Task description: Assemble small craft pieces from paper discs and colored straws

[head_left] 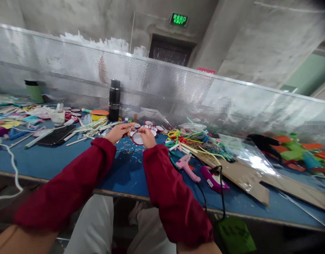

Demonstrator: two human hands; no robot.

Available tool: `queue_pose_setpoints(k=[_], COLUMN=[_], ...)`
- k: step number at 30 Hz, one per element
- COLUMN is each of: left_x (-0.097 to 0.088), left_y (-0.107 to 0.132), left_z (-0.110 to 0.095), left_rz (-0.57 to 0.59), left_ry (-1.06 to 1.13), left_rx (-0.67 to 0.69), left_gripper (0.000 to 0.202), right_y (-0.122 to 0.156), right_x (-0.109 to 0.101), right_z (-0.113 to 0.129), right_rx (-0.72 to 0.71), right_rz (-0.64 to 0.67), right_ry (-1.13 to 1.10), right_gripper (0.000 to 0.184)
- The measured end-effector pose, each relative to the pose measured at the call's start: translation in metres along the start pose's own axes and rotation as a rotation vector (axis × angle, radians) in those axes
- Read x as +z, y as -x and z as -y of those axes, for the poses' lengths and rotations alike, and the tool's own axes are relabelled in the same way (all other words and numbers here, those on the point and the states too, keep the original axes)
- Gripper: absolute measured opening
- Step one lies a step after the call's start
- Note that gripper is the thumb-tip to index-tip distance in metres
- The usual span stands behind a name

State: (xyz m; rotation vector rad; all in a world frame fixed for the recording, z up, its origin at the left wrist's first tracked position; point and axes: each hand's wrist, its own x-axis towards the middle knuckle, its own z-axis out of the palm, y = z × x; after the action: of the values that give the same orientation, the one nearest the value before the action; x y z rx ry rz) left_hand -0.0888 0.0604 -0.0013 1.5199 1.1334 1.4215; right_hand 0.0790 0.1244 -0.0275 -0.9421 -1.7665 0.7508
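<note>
My left hand (120,132) is closed in a pinch above the table, with a small thin tan piece at its fingertips, too small to name. Close beside it, my right hand (148,137) has its fingers closed at the upper right edge of a round white disc with a red rim (137,139). That disc faces me more than the others. Just beyond both hands lie several smaller red-rimmed white discs (159,128). Small coloured loops (128,151) are scattered on the blue table (122,173) below my hands.
Right: a pink glue gun (188,167), purple device (213,179), coloured pipe cleaners (202,141), cardboard (244,181) and plastic wrap (247,155). Left: a phone (56,135), pale sticks (95,127), white cup (57,117) and cable (14,165). A black bottle (114,102) stands against the perforated metal screen (157,84).
</note>
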Motion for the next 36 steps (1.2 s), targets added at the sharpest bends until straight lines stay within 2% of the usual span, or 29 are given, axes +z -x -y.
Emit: queue_pose_setpoints(k=[4,8,10,14,16,18,21,24,30,36], left_x=[-0.006,-0.012,-0.014,-0.013,-0.01,-0.008,-0.005,-0.003,-0.004,-0.004], left_y=[-0.001,-0.009,-0.012,-0.015,-0.014,-0.012,-0.008,-0.005,-0.002,-0.001], left_z=[0.003,0.019,0.026,0.032,0.029,0.024,0.017,0.011,0.005,0.0], left_rz=[0.01,0.04,0.041,0.08,0.075,0.047,-0.013,-0.041,0.032,-0.087], left_ry=[-0.124,-0.317,-0.36,-0.256,-0.192,-0.126,-0.076,-0.123,-0.315,-0.481], left_rx=[-0.012,0.088,0.119,0.112,0.099,0.1,0.113,0.129,0.239,0.341], left_gripper=[0.049,0.044,0.042,0.052,0.062,0.072,0.079,0.069,0.047,0.039], right_y=[0.0,0.006,0.007,0.006,0.006,0.005,0.007,0.009,0.01,0.007], right_x=[-0.002,-0.007,-0.009,-0.01,-0.01,-0.009,-0.009,-0.012,-0.022,-0.027], right_z=[-0.001,0.002,0.003,0.005,0.007,0.008,0.009,0.011,0.015,0.014], right_rx=[-0.056,-0.218,-0.246,-0.216,-0.17,-0.116,-0.087,-0.157,-0.198,-0.231], right_rz=[0.01,-0.037,-0.024,0.024,-0.03,-0.094,-0.071,-0.053,-0.01,-0.017], right_ry=[0.003,0.072,0.053,-0.068,-0.12,-0.145,-0.09,0.07,0.223,0.234], right_gripper=[0.032,0.044,0.05,0.054,0.053,0.047,0.029,0.03,0.029,0.025])
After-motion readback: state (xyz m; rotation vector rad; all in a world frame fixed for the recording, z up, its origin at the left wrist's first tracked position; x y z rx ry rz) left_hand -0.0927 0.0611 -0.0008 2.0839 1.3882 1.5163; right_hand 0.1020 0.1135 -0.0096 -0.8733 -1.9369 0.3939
